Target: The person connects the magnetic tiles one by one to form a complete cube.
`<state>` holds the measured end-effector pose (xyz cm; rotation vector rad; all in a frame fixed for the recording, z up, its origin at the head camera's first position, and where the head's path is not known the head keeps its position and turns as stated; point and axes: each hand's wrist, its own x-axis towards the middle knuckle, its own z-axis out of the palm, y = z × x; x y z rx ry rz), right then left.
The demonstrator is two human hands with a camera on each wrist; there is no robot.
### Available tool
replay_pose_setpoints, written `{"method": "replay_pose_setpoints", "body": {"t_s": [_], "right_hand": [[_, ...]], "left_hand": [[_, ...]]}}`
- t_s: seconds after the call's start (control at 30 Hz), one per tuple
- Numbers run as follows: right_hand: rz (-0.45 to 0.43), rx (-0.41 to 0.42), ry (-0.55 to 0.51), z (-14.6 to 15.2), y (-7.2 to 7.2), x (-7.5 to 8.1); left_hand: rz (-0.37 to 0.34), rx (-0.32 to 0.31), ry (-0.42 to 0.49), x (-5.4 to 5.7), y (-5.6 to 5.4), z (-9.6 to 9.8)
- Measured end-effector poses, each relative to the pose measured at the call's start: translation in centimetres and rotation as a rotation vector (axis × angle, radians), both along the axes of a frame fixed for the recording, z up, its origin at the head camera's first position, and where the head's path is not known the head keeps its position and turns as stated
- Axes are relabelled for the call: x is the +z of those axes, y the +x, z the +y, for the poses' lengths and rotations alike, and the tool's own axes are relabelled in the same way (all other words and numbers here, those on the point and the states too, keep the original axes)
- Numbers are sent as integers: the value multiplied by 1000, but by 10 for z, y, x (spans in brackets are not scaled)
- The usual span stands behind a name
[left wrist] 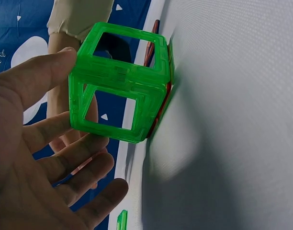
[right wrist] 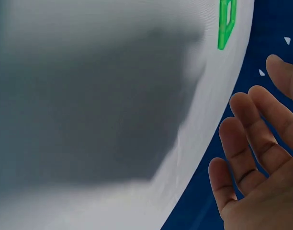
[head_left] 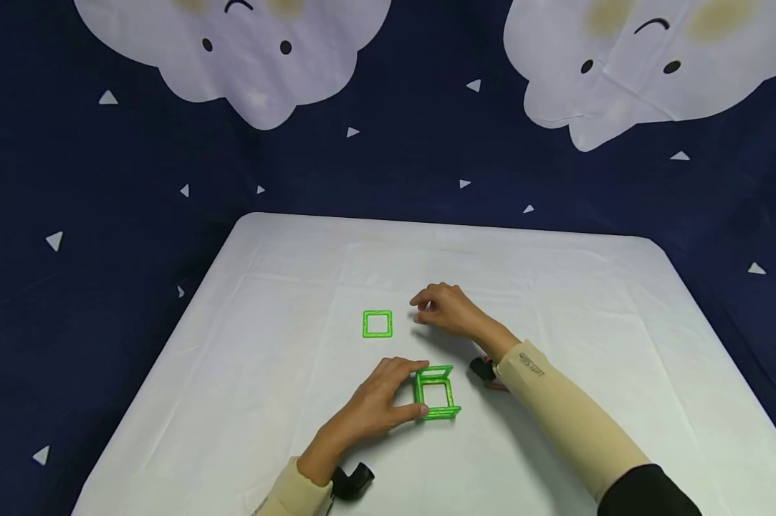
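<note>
A partly built box of green magnetic tiles [head_left: 452, 394] stands on the white table, its square frames joined edge to edge. My left hand [head_left: 377, 398] holds it at its left side, thumb at one edge and index finger at another. In the left wrist view, red shows along the base of the box [left wrist: 120, 72], and the other fingers spread free. My right hand [head_left: 448, 308] hovers over the table beyond the box, fingers slightly bent and holding nothing. A single green square tile [head_left: 377, 336] lies flat to its left.
The white table [head_left: 284, 287] has rounded corners at its far side. Behind it hangs a dark blue cloth [head_left: 413, 172] with white clouds and small triangles. Black wrist devices sit under both forearms, one of them the left wrist device [head_left: 352, 484].
</note>
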<state>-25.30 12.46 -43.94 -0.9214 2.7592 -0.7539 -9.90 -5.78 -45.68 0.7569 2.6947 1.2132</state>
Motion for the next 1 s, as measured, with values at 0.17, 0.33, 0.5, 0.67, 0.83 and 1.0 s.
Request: {"method": "replay_pose_setpoints", "body": {"t_s": [0.17, 0.33, 0.5, 0.67, 0.83, 1.0], "right_hand": [[-37, 53, 43, -13, -9, 0], [-60, 77, 90, -26, -14, -2], [-42, 116, 142, -37, -16, -8], [-20, 129, 162, -42, -14, -14], [11, 144, 175, -47, -14, -16], [56, 149, 186, -49, -16, -20]], "left_hand": [[1, 3, -11, 1, -1, 0], [5, 5, -15, 2, -1, 1], [0, 2, -19, 1, 3, -1], [-7, 7, -29, -1, 6, -1], [-5, 13, -30, 0, 6, -1], [3, 18, -28, 0, 4, -2]]}}
